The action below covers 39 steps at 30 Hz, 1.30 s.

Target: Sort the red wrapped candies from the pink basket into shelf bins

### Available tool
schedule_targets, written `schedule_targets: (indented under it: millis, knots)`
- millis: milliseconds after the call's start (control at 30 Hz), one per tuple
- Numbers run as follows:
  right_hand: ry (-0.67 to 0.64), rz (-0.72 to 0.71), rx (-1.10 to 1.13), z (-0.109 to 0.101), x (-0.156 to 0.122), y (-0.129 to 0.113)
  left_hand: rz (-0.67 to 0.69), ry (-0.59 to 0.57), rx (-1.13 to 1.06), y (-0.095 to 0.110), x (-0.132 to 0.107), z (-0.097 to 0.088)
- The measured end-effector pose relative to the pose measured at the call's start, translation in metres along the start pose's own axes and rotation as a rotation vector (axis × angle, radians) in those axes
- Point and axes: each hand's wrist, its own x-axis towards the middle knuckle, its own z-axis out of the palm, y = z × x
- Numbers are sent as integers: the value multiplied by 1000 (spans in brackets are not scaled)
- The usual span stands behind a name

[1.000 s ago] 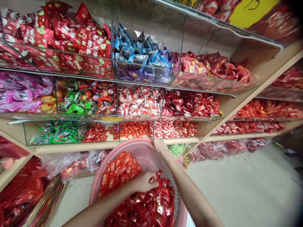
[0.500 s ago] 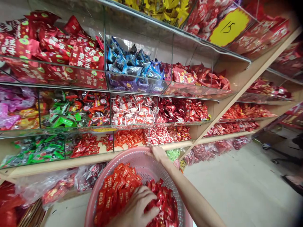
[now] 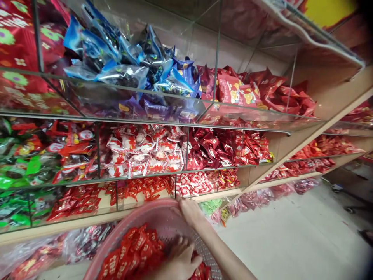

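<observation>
Red-wrapped candies (image 3: 131, 252) lie heaped in the pink basket (image 3: 136, 213), low in the view and right in front of the shelf (image 3: 72, 223). The left hand (image 3: 182, 262) rests palm down on the heap, its grip apart, with fingers spread and pointing toward the basket's far rim. Whether any wrapper is caught under the palm is hidden. Most of the orange-red sachets lie just to the left of this grip, touching the fingers. They are packed side by side, their long axes running roughly from the near side toward the far rim. A few darker red ones show at the thumb side.

The right hand (image 3: 189, 212) is farther out, beyond the left hand, its grip closed over the basket's far rim. It touches no candy, so the left hand is the nearer of the two to the heap. Just past the right grip, behind the shelf's clear front, lie similar orange-red candies (image 3: 145, 186) and red-and-white ones (image 3: 198, 182).
</observation>
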Motion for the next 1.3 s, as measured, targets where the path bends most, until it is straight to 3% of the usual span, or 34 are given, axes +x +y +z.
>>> schedule_targets:
  millis: [167, 367, 467, 567, 667, 767, 833, 900, 1000, 1167, 1300]
  knots:
    - [37, -12, -19, 0, -3, 12, -9, 44, -11, 10, -7, 9]
    - [40, 31, -16, 3, -17, 28, 25, 14, -86, 27, -32, 45]
    - [43, 46, -4, 3, -20, 28, 6, 19, -92, 33, -43, 51]
    - [63, 31, 14, 4, -18, 27, 62, 122, -43, 36, -50, 33]
    - [87, -10, 32, 6, -13, 27, 56, 385, 60, 26, -56, -12]
    - [90, -52, 60, 8, -8, 22, -35, 751, 200, -4, -59, -64]
    - [91, -68, 77, 8, -5, 16, -144, 880, 309, -31, -59, -92]
    - [97, -59, 96, 9, -4, 10, -178, 839, 368, -58, -57, -109]
    - [146, 15, 142, 13, -4, 3, -169, 719, 419, -83, -54, -114]
    - [363, 225, 224, 17, -8, 15, -194, 796, 404, -87, -50, -107]
    - [564, 202, 156, 0, -2, 41, -197, 825, 361, -87, -48, -107]
